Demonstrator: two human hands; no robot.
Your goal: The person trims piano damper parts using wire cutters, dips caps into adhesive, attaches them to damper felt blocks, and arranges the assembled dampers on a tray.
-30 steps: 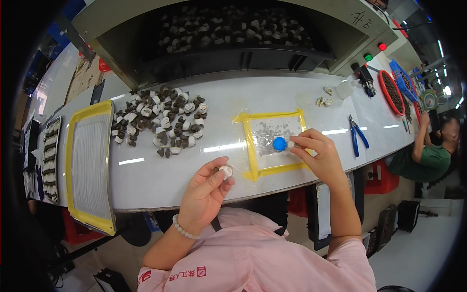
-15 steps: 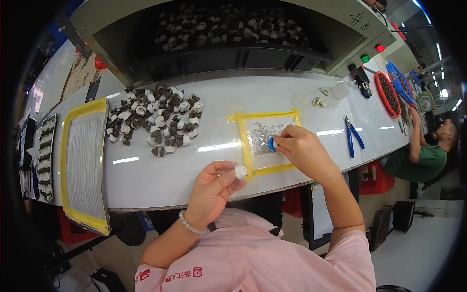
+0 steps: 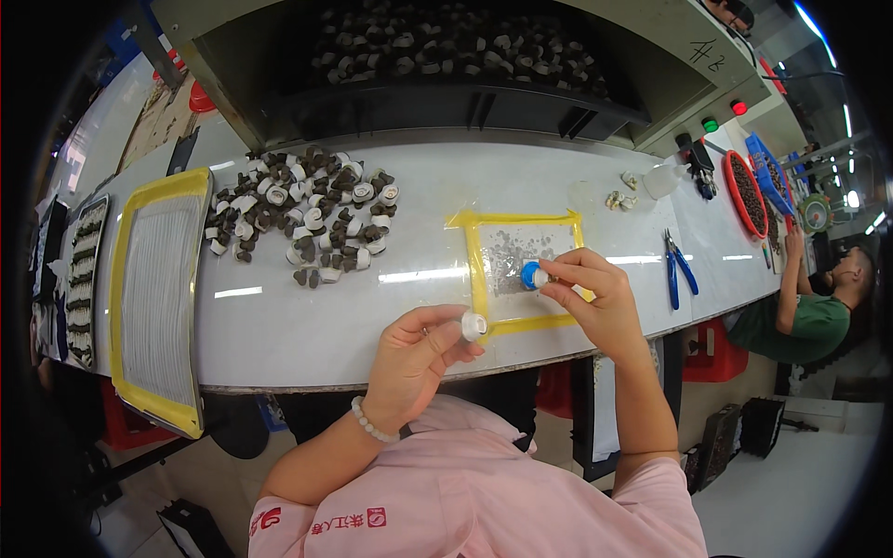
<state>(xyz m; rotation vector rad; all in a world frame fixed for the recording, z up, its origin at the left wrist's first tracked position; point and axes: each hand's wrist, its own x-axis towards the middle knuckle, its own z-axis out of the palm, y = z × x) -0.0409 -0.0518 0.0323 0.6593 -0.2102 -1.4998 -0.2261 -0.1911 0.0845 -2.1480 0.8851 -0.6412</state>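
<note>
Between the thumb and fingers of my left hand (image 3: 417, 352) is a small white round plastic part (image 3: 473, 325), its hollow end facing right. My right hand (image 3: 597, 296) pinches a small round blue-and-white piece (image 3: 533, 275) by its white side, with the blue face tilted to the left. Below that piece lies a clear sheet (image 3: 510, 253) dotted with grey specks and framed by yellow tape (image 3: 478, 270). My left hand is just off the frame's near left corner. Whether the blue piece touches the sheet, I cannot tell.
Left of the sheet is a pile of white-and-dark-brown parts (image 3: 307, 209); farther left, a yellow-edged tray (image 3: 118, 307). A machine with a dark bin (image 3: 446, 116) stands behind. Blue-handled cutters (image 3: 680, 270), a bottle (image 3: 662, 181) and red basket (image 3: 745, 195) are right, near a co-worker (image 3: 809, 298).
My right hand has drawn slightly nearer to me, and its piece has turned so more of the blue face shows. The left hand keeps its grip; the whole view has shifted slightly.
</note>
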